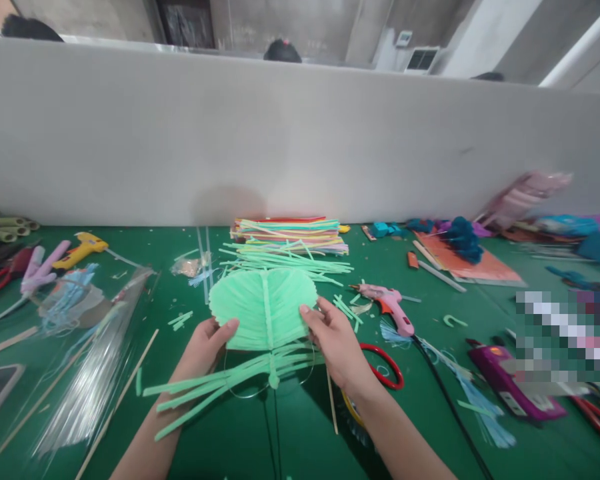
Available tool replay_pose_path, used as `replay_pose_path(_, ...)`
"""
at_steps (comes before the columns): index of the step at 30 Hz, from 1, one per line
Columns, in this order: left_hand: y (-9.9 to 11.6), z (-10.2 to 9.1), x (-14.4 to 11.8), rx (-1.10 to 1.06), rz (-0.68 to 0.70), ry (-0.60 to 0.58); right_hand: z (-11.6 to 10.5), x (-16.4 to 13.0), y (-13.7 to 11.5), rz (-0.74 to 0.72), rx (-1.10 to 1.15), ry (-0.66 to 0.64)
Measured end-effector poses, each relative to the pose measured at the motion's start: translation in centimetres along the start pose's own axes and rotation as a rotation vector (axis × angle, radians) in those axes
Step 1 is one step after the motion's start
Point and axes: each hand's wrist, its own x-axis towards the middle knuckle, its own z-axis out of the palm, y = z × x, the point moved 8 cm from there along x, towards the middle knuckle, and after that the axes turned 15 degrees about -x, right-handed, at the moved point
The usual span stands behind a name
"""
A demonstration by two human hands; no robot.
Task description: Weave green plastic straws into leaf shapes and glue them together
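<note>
Between my two hands is a light green leaf shape (290, 307) built from pipe cleaners, with a thicker midrib down its middle and a notched outer edge. My left hand (213, 343) pinches its left edge, thumb on top. My right hand (333, 337) grips the right edge the same way. Below the leaf, loose green pipe cleaner ends (200, 387) stick out to the left, over my left forearm. A thin clear loop of wire or thread hangs under it. The fingers beneath the leaf are hidden.
A stack of coloured pipe cleaners (290, 230) lies against the grey partition (300, 140). A pink glue gun (387, 303) and red-handled scissors (393, 370) lie to the right. On the left are a yellow glue gun (83, 250) and clear plastic sleeves (87, 380).
</note>
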Motion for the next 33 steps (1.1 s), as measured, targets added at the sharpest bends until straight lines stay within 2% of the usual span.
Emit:
replay_pose_path(5, -0.5, 0.7, 0.3, 0.070, -0.040, -0.057, -0.5, 0.0, 0.0, 0.022, 0.024, -0.021)
replay_pose_path(10, -0.6, 0.6, 0.6, 0.077, -0.002, -0.026, 0.1, -0.4, -0.7, -0.022, 0.011, -0.127)
replay_pose_path(14, -1.1, 0.3, 0.7, 0.106, -0.048, -0.012, -0.4, -0.3, -0.5, -0.058, -0.042, -0.077)
replay_pose_path(18, -1.8, 0.5, 0.0, 0.200, -0.127, -0.066, -0.4, -0.3, -0.3, -0.068, -0.076, -0.063)
replay_pose_path(21, -1.9, 1.7, -0.6, 0.261, -0.125, -0.176, 0.0, -0.6, -1.2, -0.108, -0.091, -0.123)
replay_pose_path(23, -1.9, 2.5, -0.9, 0.266, -0.115, -0.217, 0.7, -1.1, -2.1, -0.147, -0.073, -0.226)
replay_pose_path(27, -1.6, 2.6, -1.0, 0.216, -0.080, -0.175, 1.9, -1.9, -2.5, -0.108, -0.043, -0.431)
replay_pose_path(33, -2.4, 2.8, -1.2, 0.189, -0.124, -0.163, 1.5, -1.5, -2.1, -0.105, -0.085, -0.383)
